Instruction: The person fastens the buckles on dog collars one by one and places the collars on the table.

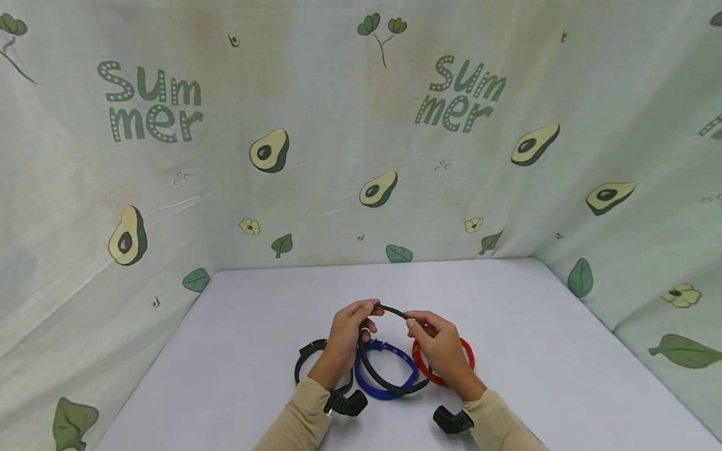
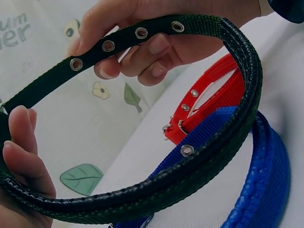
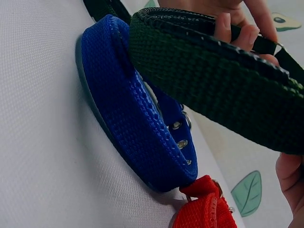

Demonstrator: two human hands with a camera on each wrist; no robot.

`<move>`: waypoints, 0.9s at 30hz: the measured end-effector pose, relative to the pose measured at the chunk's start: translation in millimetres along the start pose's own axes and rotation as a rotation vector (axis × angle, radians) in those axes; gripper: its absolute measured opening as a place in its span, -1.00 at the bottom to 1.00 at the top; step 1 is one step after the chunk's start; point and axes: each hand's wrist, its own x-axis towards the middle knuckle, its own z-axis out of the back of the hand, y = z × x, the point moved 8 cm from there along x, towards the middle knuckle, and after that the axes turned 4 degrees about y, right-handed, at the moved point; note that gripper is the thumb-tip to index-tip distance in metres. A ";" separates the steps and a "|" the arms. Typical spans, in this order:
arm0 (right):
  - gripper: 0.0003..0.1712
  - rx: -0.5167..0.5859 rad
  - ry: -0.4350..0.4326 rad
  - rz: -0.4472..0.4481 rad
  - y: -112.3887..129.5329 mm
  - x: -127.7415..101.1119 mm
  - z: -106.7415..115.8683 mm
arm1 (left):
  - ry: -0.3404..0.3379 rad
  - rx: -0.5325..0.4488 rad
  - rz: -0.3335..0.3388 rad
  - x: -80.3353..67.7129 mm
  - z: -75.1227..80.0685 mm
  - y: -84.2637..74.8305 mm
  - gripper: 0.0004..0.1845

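A dark green webbing collar (image 2: pixel 190 183) is raised as a closed loop between both hands, metal eyelets along its strap. My left hand (image 1: pixel 344 335) holds it on one side, near the buckle end, with thumb and fingers around the band. On the other side my right hand (image 1: pixel 442 351) pinches the eyeleted strap between thumb and fingers. Beneath the raised loop, a blue collar (image 3: pixel 123 109) lies on the table. To its right is a red collar (image 2: pixel 209 95) with eyelets and a metal ring. Left of the blue one rests another dark collar (image 1: pixel 297 369), partly hidden by my left forearm.
The white table (image 1: pixel 254 313) spreads out around the collars. A hanging cloth (image 1: pixel 321 94) printed with avocados, leaves and lettering stands behind it and along both sides.
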 end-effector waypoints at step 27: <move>-0.82 -0.008 -0.011 0.029 7.3 -1.6 -0.5 | 0.050 0.043 0.009 -3.5 -6.8 -2.4 -0.64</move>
